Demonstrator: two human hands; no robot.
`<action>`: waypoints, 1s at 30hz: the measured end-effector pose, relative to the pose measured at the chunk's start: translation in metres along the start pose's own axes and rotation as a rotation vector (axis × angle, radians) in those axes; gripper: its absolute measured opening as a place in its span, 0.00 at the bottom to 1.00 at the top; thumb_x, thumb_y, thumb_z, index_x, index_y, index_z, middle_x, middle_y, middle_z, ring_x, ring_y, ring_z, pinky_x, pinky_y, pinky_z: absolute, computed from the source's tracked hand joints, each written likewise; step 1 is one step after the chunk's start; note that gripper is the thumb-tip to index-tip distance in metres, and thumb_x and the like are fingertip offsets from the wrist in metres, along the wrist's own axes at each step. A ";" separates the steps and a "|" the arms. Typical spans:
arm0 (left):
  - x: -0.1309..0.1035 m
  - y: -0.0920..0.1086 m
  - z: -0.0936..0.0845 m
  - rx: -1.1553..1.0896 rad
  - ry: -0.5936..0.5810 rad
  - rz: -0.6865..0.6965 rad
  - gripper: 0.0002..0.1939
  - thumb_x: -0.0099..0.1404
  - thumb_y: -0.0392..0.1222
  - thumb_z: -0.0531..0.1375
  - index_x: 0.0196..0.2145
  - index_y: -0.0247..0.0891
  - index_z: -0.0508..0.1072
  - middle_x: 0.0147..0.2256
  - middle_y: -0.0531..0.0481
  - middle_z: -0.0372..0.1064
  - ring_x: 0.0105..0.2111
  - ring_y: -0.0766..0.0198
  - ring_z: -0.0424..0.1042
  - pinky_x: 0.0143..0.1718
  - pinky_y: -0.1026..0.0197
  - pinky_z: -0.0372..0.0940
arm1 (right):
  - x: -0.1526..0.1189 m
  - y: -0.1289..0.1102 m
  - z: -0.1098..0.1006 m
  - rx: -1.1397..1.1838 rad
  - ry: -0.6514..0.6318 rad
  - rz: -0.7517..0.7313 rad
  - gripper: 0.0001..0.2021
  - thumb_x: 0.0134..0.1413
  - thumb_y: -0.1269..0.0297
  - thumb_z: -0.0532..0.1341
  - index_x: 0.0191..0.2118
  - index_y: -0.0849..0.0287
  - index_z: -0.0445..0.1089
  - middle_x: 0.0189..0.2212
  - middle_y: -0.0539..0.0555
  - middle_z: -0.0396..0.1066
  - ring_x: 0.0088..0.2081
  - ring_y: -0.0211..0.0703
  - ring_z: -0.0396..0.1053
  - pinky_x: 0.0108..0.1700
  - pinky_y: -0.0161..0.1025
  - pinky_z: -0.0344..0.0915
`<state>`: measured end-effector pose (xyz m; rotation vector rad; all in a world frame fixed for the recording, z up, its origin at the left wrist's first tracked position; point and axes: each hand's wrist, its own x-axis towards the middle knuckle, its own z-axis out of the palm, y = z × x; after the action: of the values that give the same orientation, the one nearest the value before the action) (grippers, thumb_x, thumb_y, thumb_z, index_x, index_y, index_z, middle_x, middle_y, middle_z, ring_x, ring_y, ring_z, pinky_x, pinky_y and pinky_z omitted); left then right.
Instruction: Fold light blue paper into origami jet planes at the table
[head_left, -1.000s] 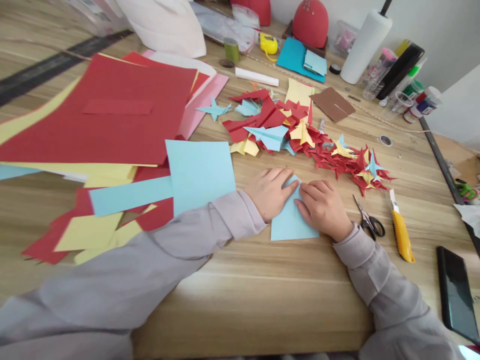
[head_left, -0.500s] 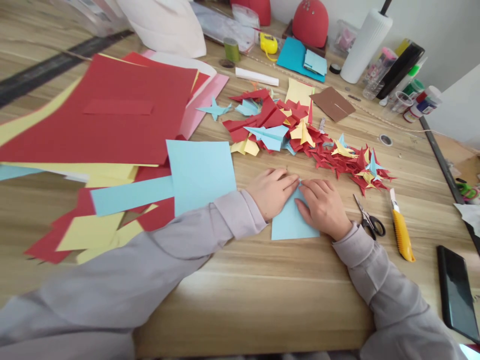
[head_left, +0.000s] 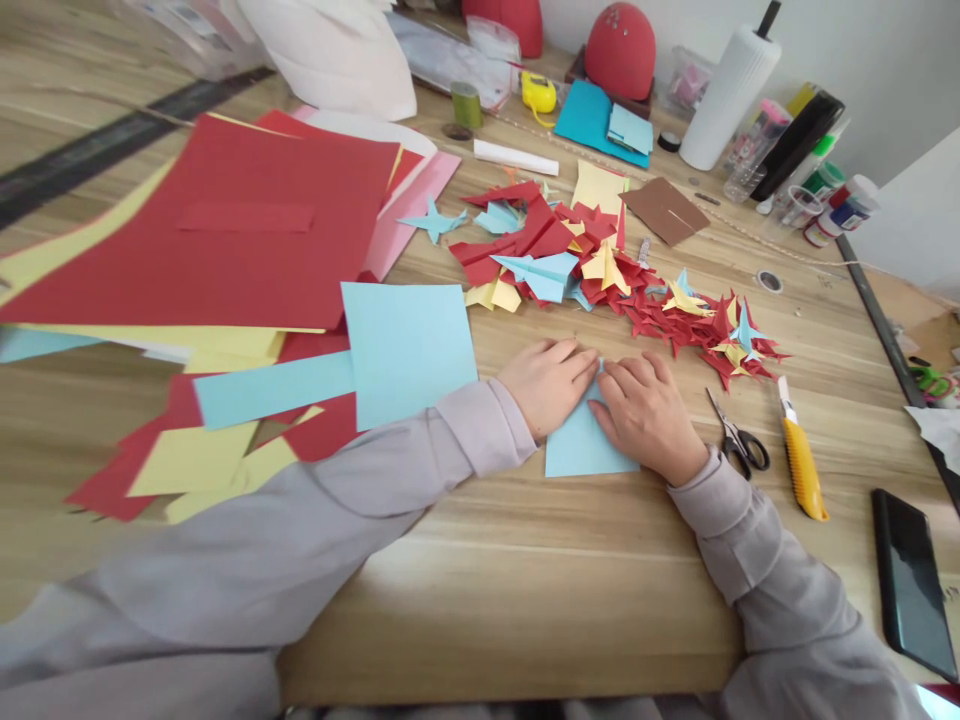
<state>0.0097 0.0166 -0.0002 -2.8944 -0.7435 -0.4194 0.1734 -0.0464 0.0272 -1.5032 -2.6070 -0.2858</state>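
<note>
A light blue sheet of paper lies on the wooden table, its far end narrowing to a point between both hands. My left hand presses on the sheet's far left edge with fingers together. On the upper right part rests my right hand, its fingertips closed on the paper near the tip, thumb lower down. The two hands' fingertips nearly meet at the tip. To the left lies a larger light blue square, partly under my left sleeve.
Folded red, blue and yellow paper shapes lie beyond the hands. Scissors, a yellow cutter and a phone are at right. Red sheets cover the left. Bottles stand at the back.
The view has shifted slightly. My right hand's fingers have bent a little more at the paper's tip; my left hand has hardly moved.
</note>
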 end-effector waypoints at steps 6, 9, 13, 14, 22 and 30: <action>-0.002 -0.003 0.003 0.005 0.026 0.008 0.17 0.67 0.36 0.48 0.49 0.32 0.69 0.50 0.42 0.67 0.48 0.54 0.63 0.45 0.52 0.59 | -0.017 0.001 -0.003 -0.036 0.017 0.018 0.10 0.60 0.61 0.51 0.36 0.60 0.66 0.37 0.59 0.70 0.42 0.49 0.62 0.55 0.51 0.51; -0.001 -0.003 0.003 -0.018 0.015 -0.011 0.19 0.66 0.36 0.48 0.52 0.34 0.67 0.51 0.42 0.67 0.47 0.54 0.63 0.44 0.52 0.58 | -0.027 0.003 -0.004 -0.028 0.017 0.021 0.10 0.60 0.62 0.51 0.35 0.60 0.66 0.36 0.59 0.70 0.42 0.49 0.62 0.54 0.51 0.51; 0.000 -0.002 0.003 -0.030 0.011 -0.040 0.20 0.65 0.36 0.48 0.53 0.35 0.66 0.51 0.42 0.67 0.47 0.53 0.63 0.42 0.51 0.58 | -0.034 0.002 -0.004 -0.010 0.023 0.029 0.10 0.60 0.62 0.51 0.36 0.61 0.66 0.37 0.60 0.70 0.42 0.49 0.62 0.54 0.50 0.53; 0.001 -0.002 0.002 -0.028 0.015 -0.045 0.20 0.65 0.36 0.48 0.53 0.35 0.67 0.51 0.42 0.67 0.47 0.52 0.63 0.42 0.50 0.57 | -0.035 0.002 -0.004 -0.003 0.024 0.031 0.10 0.60 0.62 0.51 0.36 0.61 0.66 0.37 0.60 0.70 0.42 0.49 0.62 0.54 0.50 0.53; 0.001 -0.003 0.000 -0.003 0.032 -0.049 0.21 0.64 0.36 0.48 0.53 0.31 0.67 0.50 0.39 0.67 0.47 0.52 0.64 0.42 0.49 0.55 | -0.032 0.000 -0.006 0.011 0.023 0.036 0.09 0.59 0.63 0.52 0.35 0.61 0.66 0.36 0.60 0.70 0.42 0.50 0.62 0.52 0.51 0.55; 0.001 -0.002 0.002 0.026 0.077 -0.060 0.21 0.64 0.35 0.48 0.52 0.28 0.67 0.50 0.36 0.66 0.48 0.50 0.63 0.43 0.47 0.55 | -0.033 -0.001 -0.005 -0.013 0.030 0.034 0.09 0.59 0.63 0.52 0.34 0.61 0.66 0.36 0.60 0.69 0.41 0.49 0.62 0.52 0.50 0.55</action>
<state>0.0105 0.0189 -0.0014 -2.8198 -0.8185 -0.5208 0.1893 -0.0761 0.0258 -1.5336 -2.5591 -0.3195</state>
